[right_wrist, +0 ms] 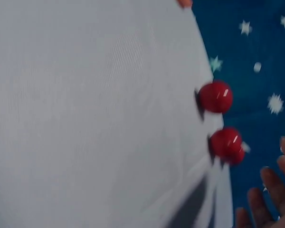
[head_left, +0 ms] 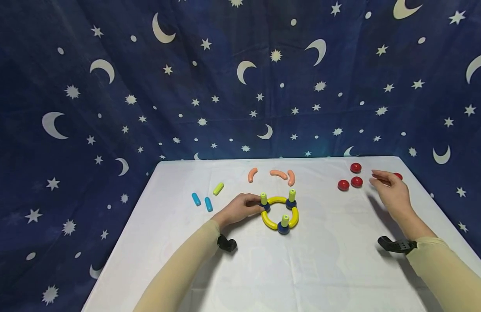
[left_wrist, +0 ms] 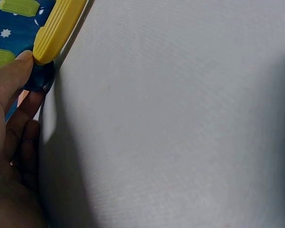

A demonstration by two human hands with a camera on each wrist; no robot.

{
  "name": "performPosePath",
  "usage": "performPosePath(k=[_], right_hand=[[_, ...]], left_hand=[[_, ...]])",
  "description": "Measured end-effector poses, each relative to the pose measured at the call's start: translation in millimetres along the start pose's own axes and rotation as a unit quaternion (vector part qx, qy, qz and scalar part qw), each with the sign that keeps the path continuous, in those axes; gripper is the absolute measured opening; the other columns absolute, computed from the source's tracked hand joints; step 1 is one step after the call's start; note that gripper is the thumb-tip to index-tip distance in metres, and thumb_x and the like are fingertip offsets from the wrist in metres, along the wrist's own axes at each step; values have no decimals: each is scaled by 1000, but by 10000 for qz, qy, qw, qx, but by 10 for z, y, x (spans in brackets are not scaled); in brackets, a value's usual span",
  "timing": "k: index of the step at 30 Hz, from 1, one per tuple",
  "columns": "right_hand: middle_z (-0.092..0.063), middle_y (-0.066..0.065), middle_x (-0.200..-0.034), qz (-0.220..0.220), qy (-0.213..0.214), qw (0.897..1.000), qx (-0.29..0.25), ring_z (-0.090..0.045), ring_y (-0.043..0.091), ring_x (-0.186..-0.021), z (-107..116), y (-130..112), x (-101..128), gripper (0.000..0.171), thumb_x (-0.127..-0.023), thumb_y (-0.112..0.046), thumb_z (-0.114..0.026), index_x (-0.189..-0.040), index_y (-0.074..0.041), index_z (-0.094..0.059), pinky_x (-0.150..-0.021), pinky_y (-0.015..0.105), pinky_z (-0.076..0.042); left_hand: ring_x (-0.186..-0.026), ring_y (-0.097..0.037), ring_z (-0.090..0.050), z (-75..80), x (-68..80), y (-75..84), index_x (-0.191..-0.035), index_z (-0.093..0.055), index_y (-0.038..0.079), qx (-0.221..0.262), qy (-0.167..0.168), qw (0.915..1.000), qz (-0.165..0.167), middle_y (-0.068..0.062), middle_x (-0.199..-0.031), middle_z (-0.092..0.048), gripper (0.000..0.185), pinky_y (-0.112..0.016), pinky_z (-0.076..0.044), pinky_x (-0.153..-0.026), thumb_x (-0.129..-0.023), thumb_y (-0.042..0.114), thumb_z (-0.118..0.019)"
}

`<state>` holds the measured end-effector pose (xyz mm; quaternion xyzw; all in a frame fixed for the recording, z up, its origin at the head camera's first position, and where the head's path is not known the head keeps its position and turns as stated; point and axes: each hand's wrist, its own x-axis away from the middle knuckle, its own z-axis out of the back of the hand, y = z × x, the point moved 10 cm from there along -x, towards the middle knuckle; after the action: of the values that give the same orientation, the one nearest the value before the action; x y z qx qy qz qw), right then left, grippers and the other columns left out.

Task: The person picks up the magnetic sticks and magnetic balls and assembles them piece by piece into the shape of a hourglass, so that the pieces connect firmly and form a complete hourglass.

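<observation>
With thumb and finger, my left hand (head_left: pixel 240 209) pinches a dark blue ball connector (left_wrist: pixel 40 77) on the left side of a ring. That ring lies on the table, made of yellow curved rods (head_left: pixel 268 222) joined by three dark blue balls. From each ball a lime-green rod (head_left: pixel 292 195) stands up. Over at the right, my right hand (head_left: pixel 394 193) hovers above the table with loosely bent fingers, holding nothing. Several red balls (head_left: pixel 356 182) lie around it; one is partly hidden behind the hand. Two red balls (right_wrist: pixel 215 97) show in the right wrist view, apart from the fingers.
Two blue short rods (head_left: pixel 208 204) and a lime-green short rod (head_left: pixel 218 188) lie left of the ring. Three orange curved rods (head_left: pixel 278 174) are near the back edge of the white table (head_left: pixel 334 268). A dark blue star-patterned cloth (head_left: pixel 224 86) hangs behind.
</observation>
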<state>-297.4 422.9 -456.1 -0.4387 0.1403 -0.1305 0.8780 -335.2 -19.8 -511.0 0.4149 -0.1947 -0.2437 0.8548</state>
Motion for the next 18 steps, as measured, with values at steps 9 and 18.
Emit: performPosePath(k=[9, 18], right_hand=[[-35, 33, -154, -679, -938, 9933, 32, -33, 54, -140, -234, 352, -125, 80, -103, -49, -56, -158, 1, -29, -108, 67, -34], [-26, 37, -157, -843, -1366, 9870, 129, -24, 58, -142, -397, 486, -216, 92, -98, -58, -60, -160, 1, -24, -110, 72, -24]], left_hand=[[-128, -13, -54, 8, 6, 19, -138, -65, 19, 101, -37, 9999, -40, 6, -134, -64, 42, -38, -40, -111, -99, 37, -69], [-126, -14, -55, 11, 14, 18, -137, -66, 19, 266, -71, 9996, -29, 5, -133, -64, 43, -39, -41, -110, -99, 37, -70]])
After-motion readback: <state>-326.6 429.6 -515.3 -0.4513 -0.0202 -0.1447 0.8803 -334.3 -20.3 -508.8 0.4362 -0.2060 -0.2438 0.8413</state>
